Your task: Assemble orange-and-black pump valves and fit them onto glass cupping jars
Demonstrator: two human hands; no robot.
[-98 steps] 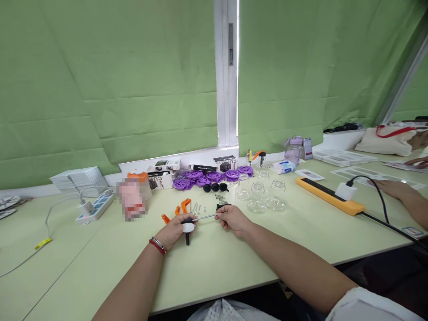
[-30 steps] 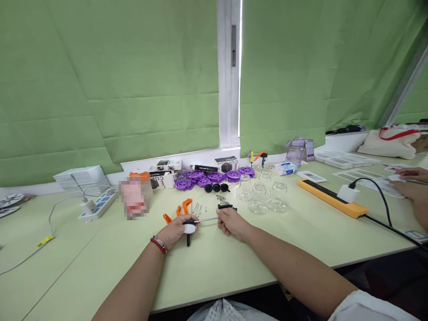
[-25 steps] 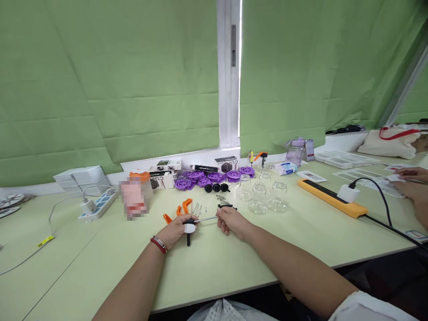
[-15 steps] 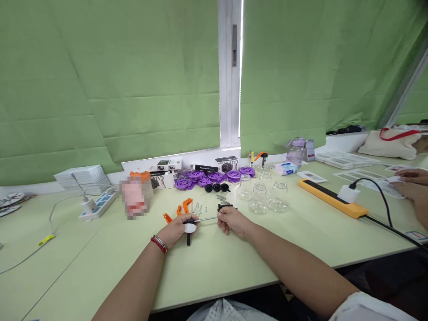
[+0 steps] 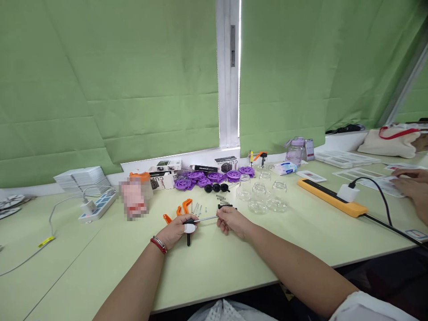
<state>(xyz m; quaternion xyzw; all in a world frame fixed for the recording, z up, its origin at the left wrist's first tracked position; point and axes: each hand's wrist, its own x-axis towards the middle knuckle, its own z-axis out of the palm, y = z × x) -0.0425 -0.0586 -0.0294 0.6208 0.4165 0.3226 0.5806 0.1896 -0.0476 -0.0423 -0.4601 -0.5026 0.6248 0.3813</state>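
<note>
My left hand (image 5: pixel 175 231), with a red bracelet at the wrist, is closed round a small black handle (image 5: pixel 188 232) with a white part on it. A thin metal rod (image 5: pixel 205 219) runs from that handle to my right hand (image 5: pixel 230 220), whose fingers pinch the rod's far end. Both hands rest on the pale green table (image 5: pixel 207 263). Just beyond them lie orange plastic pieces (image 5: pixel 183 207), a few metal pins (image 5: pixel 196 208), springs (image 5: pixel 220 198) and a small black part (image 5: pixel 224 206).
Further back are purple discs (image 5: pixel 214 177), black knobs (image 5: pixel 216 187), several clear glass jars (image 5: pixel 264 196) and small boxes (image 5: pixel 163 176). A white power strip (image 5: pixel 96 206) is at left, an orange one (image 5: pixel 329 196) at right. Another person's hands (image 5: pixel 413 187) work at far right.
My hands and the rod stay almost where they were. The other person's hands at far right have shifted a little.
</note>
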